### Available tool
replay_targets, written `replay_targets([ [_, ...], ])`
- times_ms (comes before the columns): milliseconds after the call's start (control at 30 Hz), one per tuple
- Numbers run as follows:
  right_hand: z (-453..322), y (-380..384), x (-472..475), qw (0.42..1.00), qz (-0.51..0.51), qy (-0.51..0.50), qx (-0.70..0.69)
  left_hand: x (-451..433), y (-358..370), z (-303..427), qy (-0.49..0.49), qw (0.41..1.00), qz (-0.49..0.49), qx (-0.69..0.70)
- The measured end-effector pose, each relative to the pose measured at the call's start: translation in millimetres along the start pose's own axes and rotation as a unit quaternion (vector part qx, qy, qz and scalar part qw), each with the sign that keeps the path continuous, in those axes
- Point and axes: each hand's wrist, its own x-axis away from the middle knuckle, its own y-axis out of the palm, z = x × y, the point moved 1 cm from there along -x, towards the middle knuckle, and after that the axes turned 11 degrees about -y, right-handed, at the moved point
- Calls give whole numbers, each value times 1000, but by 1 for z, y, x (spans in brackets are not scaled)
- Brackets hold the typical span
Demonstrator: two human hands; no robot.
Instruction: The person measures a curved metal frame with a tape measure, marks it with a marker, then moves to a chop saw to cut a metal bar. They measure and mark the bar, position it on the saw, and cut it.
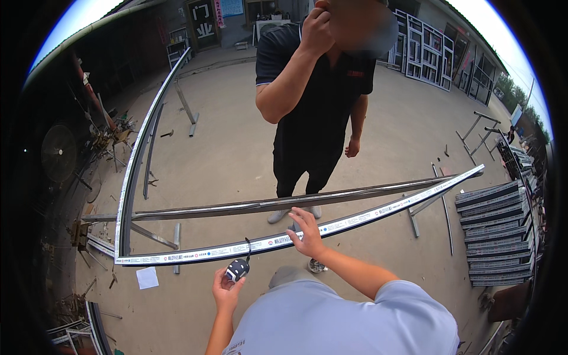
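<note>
A long metal frame profile (350,222) with printed protective film runs across in front of me, joined at its left end to a second filmed profile (142,133) that stretches away. My left hand (227,286) holds a dark tape measure (238,269) with light spots, just below the near profile; its dark strap reaches up over the profile. My right hand (306,234) is at the middle of the near profile, its fingers spread. A small grey thing shows behind those fingers; whether the hand grips it is unclear. A steel support beam (266,205) lies beyond the near profile.
A person (319,102) in dark clothes stands across the beam. Stacked profiles (495,235) lie at the right, near metal stands (479,133). White paper (147,278) and a small container (317,266) are on the ground. A round fan (59,152) and tools stand at the left.
</note>
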Motion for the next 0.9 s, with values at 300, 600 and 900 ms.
replay_targets([
  [300,-101,33,-6,807,-364,131,-446,16,21,33,106,966,-165,-169],
  [600,-90,16,12,778,-467,164,-387,29,41,14,-6,966,-200,-164],
  [900,-60,-14,23,761,-505,219,-344,17,72,2,-132,959,-204,-144],
])
